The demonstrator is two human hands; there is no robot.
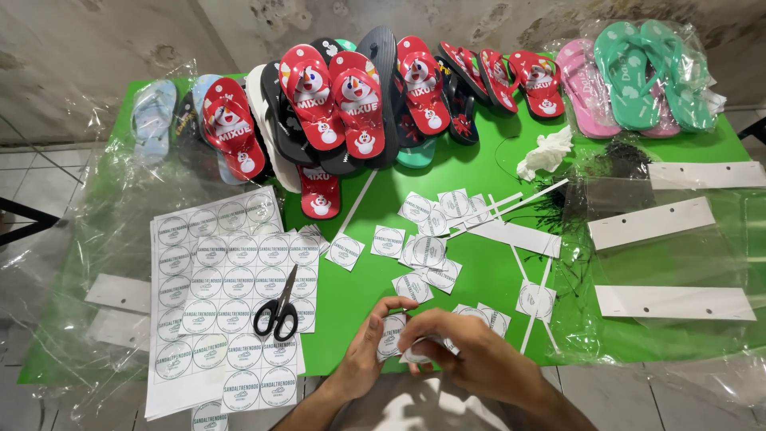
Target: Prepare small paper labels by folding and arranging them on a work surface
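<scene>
At the front edge of a green table (479,279), my left hand (369,351) and my right hand (471,351) meet over small square cut-outs that each bear a round sticker. Between my left fingers is one square sticker piece (391,335). My right fingers pinch another round sticker piece (419,351) just beside it. More cut sticker squares (427,251) lie scattered right behind my hands. Black-handled scissors (277,307) rest on sheets of round stickers (223,295) to my left.
Red, black, pink and green flip-flops (343,104) line the table's far side. Clear plastic bags with white card headers (650,223) lie on the right, beside a crumpled white tissue (546,152) and black ties. Clear plastic sheeting hangs off the left edge.
</scene>
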